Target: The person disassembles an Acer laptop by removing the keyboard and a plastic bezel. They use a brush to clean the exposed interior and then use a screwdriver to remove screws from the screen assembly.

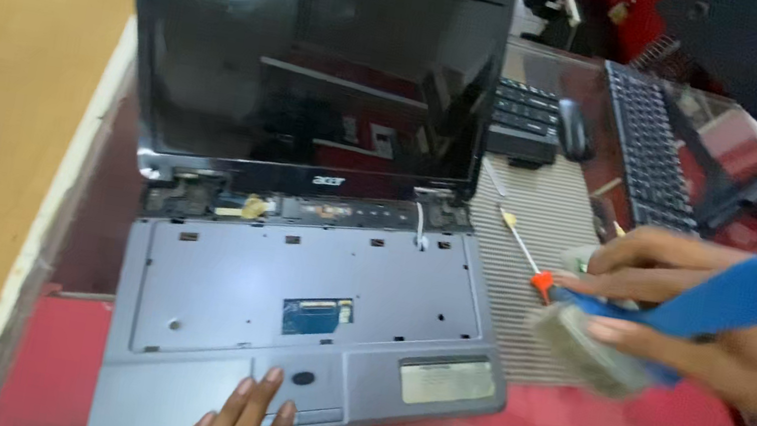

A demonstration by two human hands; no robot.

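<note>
The left hand [242, 422] lay at the near edge of the counter [680, 418], its fingers spread flat on the palm rest of the open laptop [304, 303], beside the touchpad and gripping nothing. The laptop's keyboard was out, leaving a bare grey tray with a small blue rectangular label [317, 316] near its middle and a pale silver rectangular sticker [447, 380] on the near right corner of the palm rest. At the right edge, the right hand [688, 303] was closed around the blue handle of a brush [627, 339], whose blurred pale bristle head hung just off the laptop's right side, apart from it. Just beyond the hand, a red-handled screwdriver [523, 256] lay on a ribbed grey mat [540, 218]. Farther back stood the dark screen, then a detached black keyboard [647, 149] toward the far right corner.
</note>
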